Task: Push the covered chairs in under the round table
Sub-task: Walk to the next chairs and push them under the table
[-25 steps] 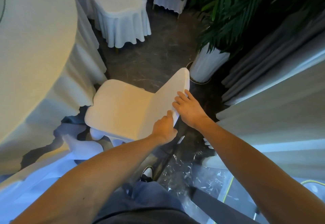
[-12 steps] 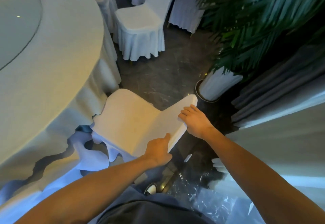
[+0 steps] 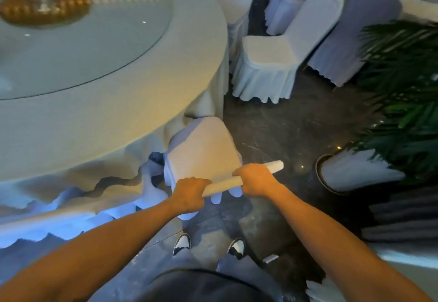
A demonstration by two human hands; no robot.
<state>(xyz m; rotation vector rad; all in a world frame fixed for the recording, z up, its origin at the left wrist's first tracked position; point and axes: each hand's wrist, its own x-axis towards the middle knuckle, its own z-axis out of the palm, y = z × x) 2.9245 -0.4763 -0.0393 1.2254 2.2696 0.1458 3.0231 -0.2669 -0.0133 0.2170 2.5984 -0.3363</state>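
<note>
A white-covered chair (image 3: 201, 152) stands right in front of me, its seat touching the hanging cloth of the round table (image 3: 113, 102). My left hand (image 3: 189, 191) grips the left part of the chair's top rail. My right hand (image 3: 256, 179) grips the same rail further right. The front of the seat sits just under the draped tablecloth edge. A second covered chair (image 3: 267, 64) stands further back, apart from the table, its seat facing left. A glass turntable (image 3: 78, 38) lies on the tabletop.
A potted palm (image 3: 403, 102) in a white-wrapped pot (image 3: 350, 171) stands to the right. More covered chairs (image 3: 355, 36) crowd the back right. Grey curtains (image 3: 403, 218) hang at the right edge. Dark marble floor (image 3: 284, 131) lies between chair and pot. My shoes (image 3: 182, 242) are behind the chair.
The chair has turned square to the table and slid toward it, its seat now meeting the cloth. Both hands went from resting on the backrest to gripping its top rail.
</note>
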